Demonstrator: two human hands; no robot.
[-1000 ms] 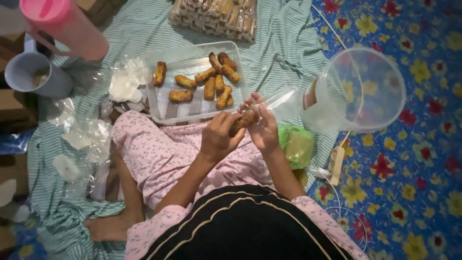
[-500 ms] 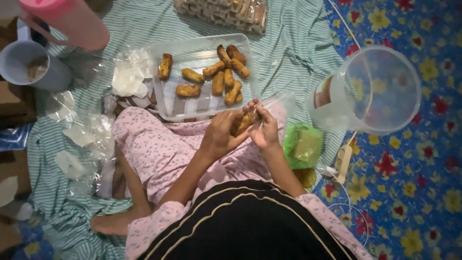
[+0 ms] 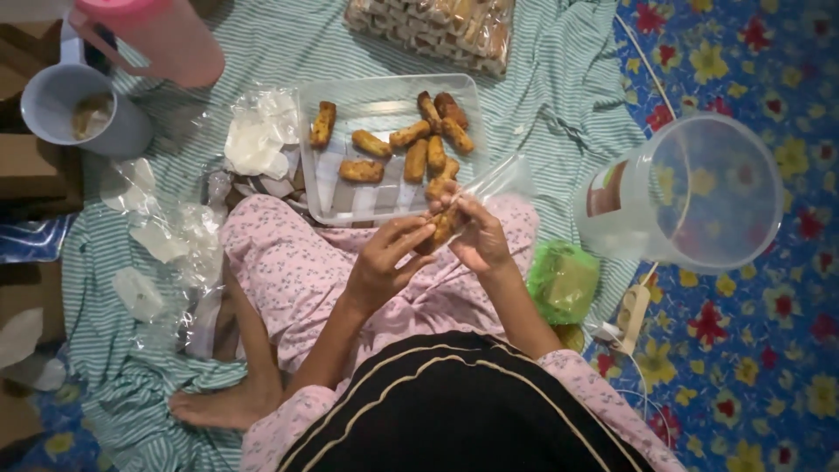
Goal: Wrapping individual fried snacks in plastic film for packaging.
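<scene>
Barely anything shifted since before, both hands stay mid-frame over the lap; left hand (image 3: 384, 262) pinches a fried snack (image 3: 440, 229), right hand (image 3: 479, 240) grips the clear plastic sleeve (image 3: 491, 182) around it. White tray (image 3: 350, 197) of snacks sits just above; clear pitcher (image 3: 699, 197) at right.

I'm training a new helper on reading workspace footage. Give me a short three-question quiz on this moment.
1. True or false: both hands are on the same fried snack piece.
2. What sits nearest the right hand: A the clear plastic jug, B the green packet, C the grey cup?
3. Where do the other fried pieces lie?

Key
1. True: the left hand and the right hand pinch it together, a clear plastic sleeve around its far end.
2. B.
3. On the clear rectangular tray, on the striped cloth.
</scene>
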